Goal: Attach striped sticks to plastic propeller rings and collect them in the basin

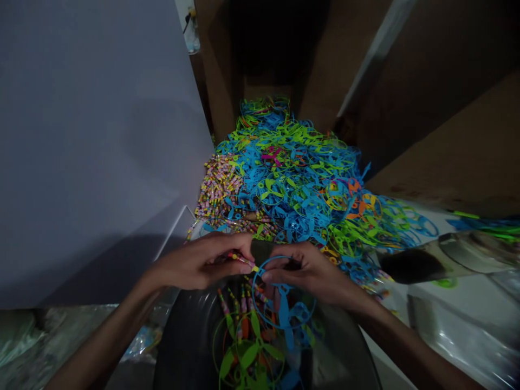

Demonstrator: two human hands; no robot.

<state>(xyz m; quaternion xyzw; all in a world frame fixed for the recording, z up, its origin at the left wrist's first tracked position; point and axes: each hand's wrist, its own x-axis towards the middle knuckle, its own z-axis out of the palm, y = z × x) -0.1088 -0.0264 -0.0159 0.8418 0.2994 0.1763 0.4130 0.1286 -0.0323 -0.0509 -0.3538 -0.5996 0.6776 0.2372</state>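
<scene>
My left fingers (231,247) pinch a stick (242,260), tip aimed at the propeller (280,303) my right fingers (284,252) grip, seemingly to align them.

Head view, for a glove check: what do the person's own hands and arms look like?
The left hand and right hand are bare, with no gloves or visible rings in the dim light. The left forearm and right forearm are bare too, with no sleeve, watch or band in view.

A small assembly workshop: heaped plastic propeller rings (300,179), striped sticks (217,189), cardboard boxes (459,146).
</scene>
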